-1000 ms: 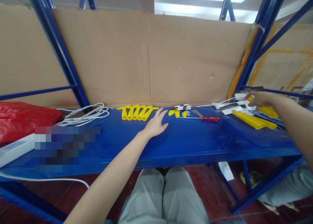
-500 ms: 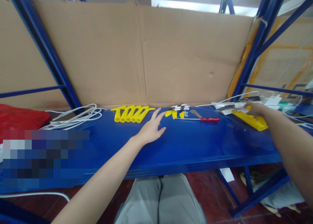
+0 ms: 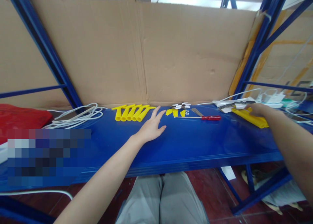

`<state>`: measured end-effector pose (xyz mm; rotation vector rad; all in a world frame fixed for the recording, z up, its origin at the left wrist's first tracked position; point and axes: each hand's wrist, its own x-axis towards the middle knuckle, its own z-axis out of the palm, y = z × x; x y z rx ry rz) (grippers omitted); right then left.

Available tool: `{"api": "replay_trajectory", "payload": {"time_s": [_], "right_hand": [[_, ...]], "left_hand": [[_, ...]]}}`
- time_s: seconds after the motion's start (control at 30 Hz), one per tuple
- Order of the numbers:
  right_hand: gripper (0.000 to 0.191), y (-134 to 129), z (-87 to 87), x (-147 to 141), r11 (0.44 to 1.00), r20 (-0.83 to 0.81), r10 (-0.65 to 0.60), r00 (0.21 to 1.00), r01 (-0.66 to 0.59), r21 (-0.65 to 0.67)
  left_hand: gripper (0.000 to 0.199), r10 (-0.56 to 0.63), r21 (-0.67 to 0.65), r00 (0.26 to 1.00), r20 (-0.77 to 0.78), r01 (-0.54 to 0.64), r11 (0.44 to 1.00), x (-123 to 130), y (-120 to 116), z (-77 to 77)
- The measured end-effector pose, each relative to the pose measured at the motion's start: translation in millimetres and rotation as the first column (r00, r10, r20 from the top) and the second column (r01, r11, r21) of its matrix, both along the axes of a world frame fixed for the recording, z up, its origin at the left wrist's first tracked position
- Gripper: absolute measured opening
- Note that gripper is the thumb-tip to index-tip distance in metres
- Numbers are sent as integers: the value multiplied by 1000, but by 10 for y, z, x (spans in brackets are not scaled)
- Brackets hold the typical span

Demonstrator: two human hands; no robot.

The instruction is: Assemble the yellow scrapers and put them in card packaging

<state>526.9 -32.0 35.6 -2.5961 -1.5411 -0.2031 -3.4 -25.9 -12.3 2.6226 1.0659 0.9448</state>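
My left hand (image 3: 153, 128) rests over the blue tabletop with its fingers spread and nothing in it. Just left of its fingertips, several yellow T-shaped plastic handles (image 3: 132, 114) lie in a row. Small yellow pieces (image 3: 175, 112) and black-and-white packets (image 3: 181, 105) are to its right. My right hand (image 3: 258, 110) reaches to the far right, fingers bent down by a yellow tubular piece (image 3: 254, 119) and black-and-white packets (image 3: 227, 107). Its fingertips are mostly hidden, so what they grip cannot be made out. A red-handled screwdriver (image 3: 211, 118) lies between the hands.
A grey metal strip (image 3: 197, 112) lies behind the screwdriver. Coiled white cable (image 3: 94, 115) and a red bag (image 3: 22, 121) are on the left. White cables and plugs (image 3: 274, 98) lie at the right. A cardboard panel (image 3: 183, 54) stands along the back between blue posts.
A black-and-white packet by my right hand sits lower and flatter than before. The view has shifted slightly; my left hand stays in place.
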Motion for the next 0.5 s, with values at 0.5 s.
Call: {"api": "replay_trajectory", "payload": {"time_s": [0.5], "right_hand": [[61,-31,-76,-60,989,121,54,991,-36,-142]], "left_hand": [[66,7,-35,1000,-14,-8,999,-18,-3,10]]}}
